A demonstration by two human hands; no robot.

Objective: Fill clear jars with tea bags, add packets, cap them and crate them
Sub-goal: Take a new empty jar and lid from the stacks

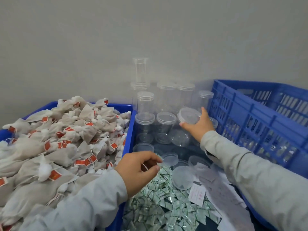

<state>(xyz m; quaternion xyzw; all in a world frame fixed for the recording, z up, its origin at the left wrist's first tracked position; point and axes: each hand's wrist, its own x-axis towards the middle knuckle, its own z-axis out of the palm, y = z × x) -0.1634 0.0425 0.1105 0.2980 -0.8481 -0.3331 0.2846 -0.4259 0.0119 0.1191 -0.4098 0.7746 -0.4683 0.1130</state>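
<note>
at the back of the work area, the right hand [200, 124] has its fingers clamped round the capped top of a clear jar [185, 125], tilting it out of the standing cluster, likely for filling. the left hand [139, 170] hovers over the green packets [155, 204], fingers loosely curled and empty, with the tea bags [55, 147] heaped in the tub beside it and the blue crate [260, 124] at the right.

The right hand [199, 125] grips a tilted clear jar [186, 125] by its capped top, among other capped clear jars [145, 104] standing just left of and beyond it; a blue slatted crate [260, 114] stands just right of that hand; the left hand [140, 169], fingers loosely curled, hovers above a heap of green-and-white packets [160, 205]; loose clear lids [170, 158] lie just right of it; a blue bin [128, 140] heaped with red-tagged tea bags [63, 144] sits to its left.
</note>
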